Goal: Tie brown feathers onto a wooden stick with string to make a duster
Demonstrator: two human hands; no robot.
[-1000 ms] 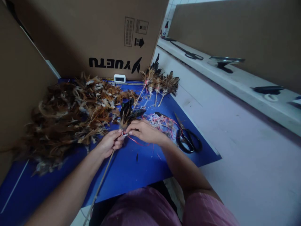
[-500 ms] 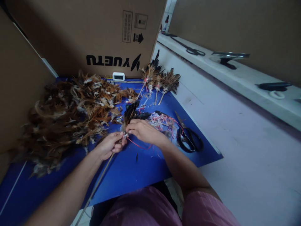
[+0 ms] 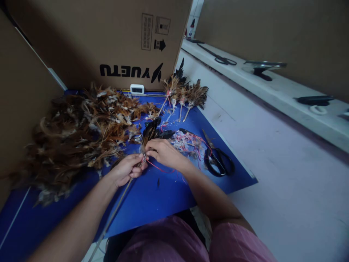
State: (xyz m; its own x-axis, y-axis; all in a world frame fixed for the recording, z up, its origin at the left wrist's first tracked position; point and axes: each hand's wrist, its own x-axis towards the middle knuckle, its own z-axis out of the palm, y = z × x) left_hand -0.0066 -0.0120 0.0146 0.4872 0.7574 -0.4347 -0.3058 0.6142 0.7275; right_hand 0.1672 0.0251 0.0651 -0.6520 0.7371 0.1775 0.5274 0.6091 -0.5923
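Observation:
My left hand [image 3: 130,170] is closed round a thin wooden stick [image 3: 117,208], which slants down past the table's front edge. At the stick's upper end stands a bunch of dark and brown feathers [image 3: 150,131]. My right hand [image 3: 163,153] is closed in a pinch at the base of these feathers, right beside my left fingertips; its fingertips are partly hidden. A red string [image 3: 160,169] runs out from that spot and curves right under my right hand. Just left of my hands spreads a large heap of loose brown feathers [image 3: 89,127].
Black-handled scissors [image 3: 218,160] lie by a tangle of pink and white string [image 3: 188,142]. Several feather bunches on sticks [image 3: 185,92] rest at the back. A small white digital device [image 3: 137,89] stands against the cardboard box [image 3: 81,40]. More tools line a ledge [image 3: 286,83] at right.
My right fingers have shifted slightly at the feather base. My left hand keeps its hold on the stick, and the whole view has moved a little.

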